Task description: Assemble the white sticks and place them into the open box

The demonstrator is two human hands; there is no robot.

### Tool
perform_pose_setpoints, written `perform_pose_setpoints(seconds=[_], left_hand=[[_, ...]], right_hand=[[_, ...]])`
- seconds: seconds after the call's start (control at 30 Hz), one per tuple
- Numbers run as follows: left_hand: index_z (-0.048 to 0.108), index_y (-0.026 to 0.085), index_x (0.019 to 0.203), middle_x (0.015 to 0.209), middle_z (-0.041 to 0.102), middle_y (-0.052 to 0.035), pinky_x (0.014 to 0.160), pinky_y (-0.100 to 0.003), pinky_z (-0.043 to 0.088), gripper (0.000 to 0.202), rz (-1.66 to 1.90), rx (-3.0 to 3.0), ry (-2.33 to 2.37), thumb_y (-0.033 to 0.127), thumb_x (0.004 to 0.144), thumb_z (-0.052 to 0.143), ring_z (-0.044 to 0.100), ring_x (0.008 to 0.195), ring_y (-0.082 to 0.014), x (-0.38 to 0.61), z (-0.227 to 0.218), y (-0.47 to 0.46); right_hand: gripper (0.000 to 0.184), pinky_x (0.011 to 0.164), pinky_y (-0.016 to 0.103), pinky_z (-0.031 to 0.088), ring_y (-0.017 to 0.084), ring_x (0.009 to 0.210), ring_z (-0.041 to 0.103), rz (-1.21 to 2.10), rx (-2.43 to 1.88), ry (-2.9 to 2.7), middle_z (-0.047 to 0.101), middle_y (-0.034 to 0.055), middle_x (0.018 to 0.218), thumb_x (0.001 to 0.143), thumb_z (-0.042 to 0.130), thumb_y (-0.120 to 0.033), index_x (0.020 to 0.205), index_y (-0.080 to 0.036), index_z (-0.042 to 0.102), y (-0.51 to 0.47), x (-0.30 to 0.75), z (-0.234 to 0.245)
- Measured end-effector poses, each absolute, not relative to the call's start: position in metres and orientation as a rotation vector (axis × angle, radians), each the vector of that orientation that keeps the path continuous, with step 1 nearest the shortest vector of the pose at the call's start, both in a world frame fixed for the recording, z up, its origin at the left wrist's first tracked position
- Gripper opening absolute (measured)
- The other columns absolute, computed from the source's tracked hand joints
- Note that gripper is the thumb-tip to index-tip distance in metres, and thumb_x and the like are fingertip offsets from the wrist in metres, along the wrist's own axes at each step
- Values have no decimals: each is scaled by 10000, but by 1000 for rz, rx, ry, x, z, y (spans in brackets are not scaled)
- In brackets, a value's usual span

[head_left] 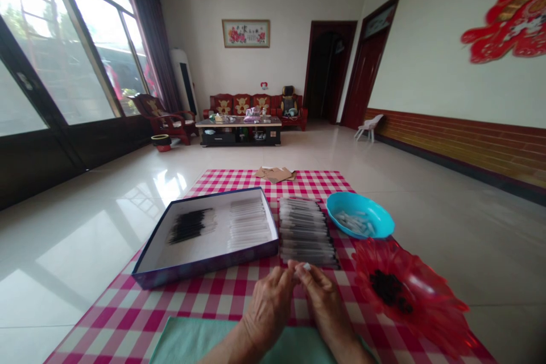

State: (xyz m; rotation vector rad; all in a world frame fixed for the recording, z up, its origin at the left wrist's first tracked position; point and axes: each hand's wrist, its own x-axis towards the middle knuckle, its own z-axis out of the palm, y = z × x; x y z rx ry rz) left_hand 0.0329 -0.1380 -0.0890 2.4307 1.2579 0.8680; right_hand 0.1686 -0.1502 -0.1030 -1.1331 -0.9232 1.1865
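Observation:
My left hand (268,301) and my right hand (322,294) meet in front of me, fingers pinched together on a small white-tipped piece (305,266) between the fingertips. Just beyond them lies a row of assembled pens (305,230) on the red-and-white checked cloth (213,296). A shallow blue-sided box (205,264) to the left holds black pen refills (190,226) and clear pen barrels (249,223). A blue bowl (379,230) at the right holds small white parts. A red plastic dish (430,296) nearer me holds small black parts (390,290).
A green mat (191,341) lies under my wrists. Brown cardboard pieces (276,173) sit at the far edge of the cloth. Beyond is a glossy tiled floor, a coffee table (241,128), red sofa (256,105), armchair (160,116) and a white plastic chair (369,126).

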Motion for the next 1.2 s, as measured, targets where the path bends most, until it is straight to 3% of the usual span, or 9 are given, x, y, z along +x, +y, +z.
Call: perform_pose_setpoints(seconds=[0.17, 0.23, 0.4, 0.53, 0.67, 0.8, 0.9, 1.03, 1.2], left_hand=[[549, 152, 558, 485, 498, 6, 443, -197, 316, 410, 743, 1864, 1040, 405, 867, 454, 458, 429, -83, 29, -74, -129], [516, 152, 502, 420, 463, 19, 380, -198, 273, 461, 593, 1553, 925, 508, 795, 512, 393, 350, -68, 25, -68, -123], [540, 138, 547, 455, 520, 6, 345, -194, 252, 463, 421, 1241, 797, 582, 649, 627, 394, 336, -63, 15, -64, -115], [573, 139, 622, 438, 489, 26, 373, -192, 271, 425, 555, 1573, 949, 526, 790, 514, 414, 354, -75, 20, -73, -120], [581, 157, 654, 594, 564, -5, 521, -201, 349, 302, 839, 2096, 1153, 321, 872, 453, 533, 549, -109, 30, -83, -131], [601, 181, 816, 749, 588, -40, 570, -212, 378, 250, 913, 2343, 1244, 233, 902, 372, 555, 633, -128, 33, -92, -139], [605, 188, 891, 763, 588, -48, 554, -214, 381, 243, 918, 2359, 1312, 232, 906, 366, 560, 634, -135, 31, -96, -139], [610, 173, 788, 690, 588, -21, 568, -209, 380, 247, 963, 2187, 1174, 265, 894, 406, 548, 610, -118, 31, -92, -136], [519, 150, 553, 424, 449, 36, 362, -195, 244, 428, 619, 1378, 889, 518, 770, 546, 376, 347, -65, 28, -87, -124]], right_hand=[[340, 845, 370, 473, 260, 922, 635, 1225, -1066, -894, 728, 69, 926, 739, 662, -464, 954, -209, 727, -153, 170, -108], [351, 820, 369, 482, 262, 905, 638, 1232, -1053, -888, 729, 73, 906, 721, 676, -472, 937, -201, 730, -155, 169, -107], [317, 811, 381, 479, 266, 883, 641, 1274, -986, -866, 725, 77, 906, 684, 712, -464, 866, -205, 732, -157, 166, -103], [298, 825, 376, 478, 255, 920, 630, 1327, -899, -784, 714, 68, 955, 696, 709, -440, 892, -216, 714, -154, 165, -105], [296, 785, 347, 498, 229, 937, 625, 1423, -806, -679, 691, 59, 1031, 745, 675, -423, 971, -231, 677, -150, 164, -108], [289, 644, 300, 512, 207, 791, 647, 1364, -901, -641, 704, 55, 920, 710, 712, -418, 903, -205, 680, -148, 162, -109], [277, 692, 322, 517, 207, 764, 649, 1327, -928, -660, 713, 51, 829, 708, 714, -412, 868, -187, 702, -147, 161, -113], [250, 799, 343, 497, 213, 834, 648, 1255, -944, -701, 722, 50, 869, 731, 697, -395, 882, -197, 721, -146, 164, -120], [262, 789, 354, 498, 238, 861, 647, 1256, -961, -740, 728, 69, 864, 739, 683, -414, 858, -185, 730, -151, 166, -117]])
